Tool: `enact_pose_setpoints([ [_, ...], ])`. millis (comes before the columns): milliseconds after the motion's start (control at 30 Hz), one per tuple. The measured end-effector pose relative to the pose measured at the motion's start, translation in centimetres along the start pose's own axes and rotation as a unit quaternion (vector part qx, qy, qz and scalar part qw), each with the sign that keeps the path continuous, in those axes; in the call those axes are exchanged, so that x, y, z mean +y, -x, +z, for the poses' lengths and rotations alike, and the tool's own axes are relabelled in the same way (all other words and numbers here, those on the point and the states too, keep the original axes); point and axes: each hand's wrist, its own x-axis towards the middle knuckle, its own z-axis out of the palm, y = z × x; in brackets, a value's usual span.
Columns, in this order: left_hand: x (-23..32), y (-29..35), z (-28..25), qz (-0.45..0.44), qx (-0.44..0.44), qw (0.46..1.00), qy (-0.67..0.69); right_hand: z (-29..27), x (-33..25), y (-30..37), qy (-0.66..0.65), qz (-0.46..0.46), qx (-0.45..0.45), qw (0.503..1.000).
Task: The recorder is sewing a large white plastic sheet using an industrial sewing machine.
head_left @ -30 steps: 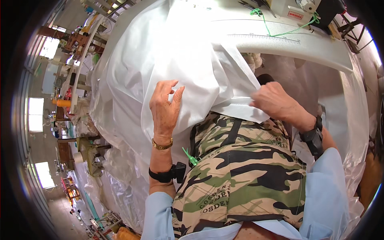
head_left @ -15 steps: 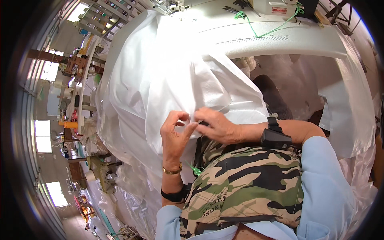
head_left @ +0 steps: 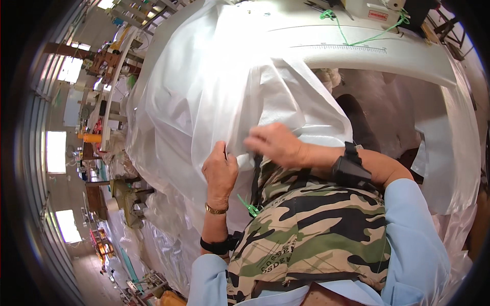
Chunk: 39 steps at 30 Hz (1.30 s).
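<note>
A large sheet of white fabric [head_left: 178, 117] drapes in folds from the table toward my lap. My left hand [head_left: 220, 171] is closed in a pinch at a fold of this fabric, thumb against the forefinger. A small dark spot shows at its fingertips, too small to name. Just to the right, my right hand [head_left: 278, 145] hovers over the fabric near its front edge, apart from the left. Its fingers are bent and smeared by motion, so whether they hold anything is hidden.
The pale sewing table [head_left: 418, 61] carries a printed ruler scale along its front edge. Green cord [head_left: 367, 38] hangs across it below a white machine [head_left: 377, 10] at the back. Clear plastic sheeting [head_left: 163, 229] lies to the left. Workbenches with clutter stand farther left.
My hands, close together before, have come apart. The right has drawn slightly up and right, while the left has turned and its fingers closed. The view has shifted a little.
</note>
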Motion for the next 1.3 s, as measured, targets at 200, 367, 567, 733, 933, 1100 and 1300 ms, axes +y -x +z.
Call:
enact_pose_setpoints([
  [200,-0.8,0.8,-1.0,-0.063,0.013,0.959,0.275,1.1,0.3,0.2,-0.234,0.130,-0.096,0.959],
  [367,-0.6,0.7,-1.0,-0.041,0.026,0.955,0.293,3.7,1.0,0.8,-0.120,0.039,-0.219,0.968],
  [567,-0.1,0.5,-2.1,-0.081,-0.058,0.905,0.414,2.5,2.9,-2.1,-0.162,0.028,-0.342,0.925],
  [733,1.1,-0.1,-4.9,-0.075,-0.025,0.874,0.479,3.4,2.2,-2.8,-0.193,0.030,-0.438,0.878],
  [933,-1.0,-1.1,-5.7,-0.068,-0.005,0.903,0.425,2.8,1.3,-0.9,-0.401,0.210,-0.530,0.717],
  [1100,-1.5,-1.5,-4.8,-0.091,0.013,0.874,0.477,2.7,-1.2,2.4,-0.542,0.306,-0.374,0.688],
  [1300,1.9,-0.9,-6.6,0.156,0.156,0.967,0.125,2.5,-6.2,3.3,-0.186,-0.082,-0.179,0.963],
])
